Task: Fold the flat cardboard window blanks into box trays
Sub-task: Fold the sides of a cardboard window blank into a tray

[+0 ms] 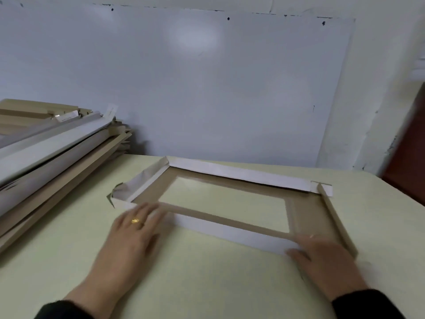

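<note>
Cardboard blank (305, 212) with a window lies on the bench (207, 284), three of its walls already raised. Left hand (133, 229) and right hand (322, 254) press the near flap (230, 233) with fairly straight fingers; it looks not yet folded. Finished trays (46, 153) seem stacked at left. Motion blur hides the fingertips.

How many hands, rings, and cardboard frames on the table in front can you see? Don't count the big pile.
Hands: 2, left hand and right hand
Gold rings: 1, gold ring on the left hand
Cardboard window frames being folded: 1, cardboard frame
Total: 4
</note>
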### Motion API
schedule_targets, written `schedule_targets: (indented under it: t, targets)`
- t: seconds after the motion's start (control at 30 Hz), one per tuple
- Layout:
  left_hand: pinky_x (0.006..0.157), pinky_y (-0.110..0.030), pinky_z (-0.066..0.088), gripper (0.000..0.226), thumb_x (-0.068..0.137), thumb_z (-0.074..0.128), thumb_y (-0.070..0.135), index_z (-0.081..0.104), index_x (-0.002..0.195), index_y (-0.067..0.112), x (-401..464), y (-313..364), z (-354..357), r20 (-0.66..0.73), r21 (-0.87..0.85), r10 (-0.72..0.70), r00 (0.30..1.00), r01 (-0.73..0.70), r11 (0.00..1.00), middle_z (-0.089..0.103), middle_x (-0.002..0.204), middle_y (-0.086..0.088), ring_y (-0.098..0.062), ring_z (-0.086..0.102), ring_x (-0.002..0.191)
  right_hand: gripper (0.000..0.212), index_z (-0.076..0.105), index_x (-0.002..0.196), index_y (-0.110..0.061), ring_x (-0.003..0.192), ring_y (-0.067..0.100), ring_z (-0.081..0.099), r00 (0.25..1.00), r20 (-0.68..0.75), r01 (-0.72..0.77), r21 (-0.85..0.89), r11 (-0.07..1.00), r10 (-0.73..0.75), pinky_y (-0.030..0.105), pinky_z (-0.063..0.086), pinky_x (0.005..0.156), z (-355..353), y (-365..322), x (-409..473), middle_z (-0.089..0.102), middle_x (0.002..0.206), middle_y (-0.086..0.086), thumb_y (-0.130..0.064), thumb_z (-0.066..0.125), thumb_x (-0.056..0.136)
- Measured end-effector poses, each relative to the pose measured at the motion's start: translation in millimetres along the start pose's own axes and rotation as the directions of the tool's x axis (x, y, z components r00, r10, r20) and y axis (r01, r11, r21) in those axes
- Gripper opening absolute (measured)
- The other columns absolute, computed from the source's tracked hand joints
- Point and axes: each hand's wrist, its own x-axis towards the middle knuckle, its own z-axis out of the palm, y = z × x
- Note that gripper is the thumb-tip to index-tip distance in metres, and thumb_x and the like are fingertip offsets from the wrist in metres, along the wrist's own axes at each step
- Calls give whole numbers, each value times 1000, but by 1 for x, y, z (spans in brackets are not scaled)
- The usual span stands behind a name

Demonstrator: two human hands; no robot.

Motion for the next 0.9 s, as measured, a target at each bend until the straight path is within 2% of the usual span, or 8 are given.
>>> schedule_targets:
  t: [0.2,0.4,0.47,0.57,0.63,0.67,0.73,0.9]
  targets:
    - [71,-19,52,51,81,61,26,51,130,15,-2,75,13,141,-302,318,937,-266,916,59,125,-4,-12,64,98,31,45,126,-33,112,16,53,971,-37,238,162,958,-235,28,37,87,-5,-91,-10,59,118,-6,-36,36,96]
    - [65,-20,34,15,78,52,4,56,76,18,3,59,13,177,-328,313,933,-244,913,54,77,4,-16,54,69,53,53,113,-32,94,3,48,892,41,376,484,790,-450,14,32,80,-31,-87,-21,60,98,-12,-66,56,72]
    - [59,-20,30,18,74,41,4,51,67,17,6,49,12,181,-305,273,945,-210,929,50,70,3,-17,51,63,79,51,122,-40,109,-8,40,881,57,412,391,823,-469,2,15,96,-36,-63,-20,58,110,-22,-78,53,52]
    - [62,-23,36,19,75,33,9,50,67,15,10,36,16,222,-327,196,955,-117,938,51,72,1,-19,52,67,76,44,123,-49,110,-20,33,895,93,396,288,872,-437,5,-1,105,-37,-30,-18,48,106,-34,-73,62,52]
    - [70,-25,43,18,78,41,3,51,73,16,11,26,22,244,-375,108,964,-9,927,52,81,5,-14,52,77,60,59,104,-45,89,-20,48,876,109,456,134,880,-471,1,21,94,-37,-19,-20,52,86,-34,-56,78,49]
    - [74,-23,43,20,80,44,0,55,77,16,11,23,23,251,-402,69,965,39,915,53,86,7,-11,52,82,51,67,86,-41,70,-13,56,875,78,473,72,878,-477,2,37,77,-35,-17,-21,56,72,-30,-45,85,38]
    - [87,-20,43,29,81,46,-5,65,92,13,12,24,19,243,-419,18,970,89,903,57,107,8,-12,55,99,36,65,57,-32,43,5,52,875,-76,480,11,877,-478,11,41,44,-29,-23,-28,54,51,-18,-23,88,30]
    - [95,-20,36,41,92,32,25,67,110,11,6,41,-12,-7,-370,-27,1000,22,929,61,118,-2,-18,55,108,24,60,51,-22,42,14,47,767,-278,557,-157,815,-578,18,38,41,-7,-59,-31,50,49,-6,-5,44,53]
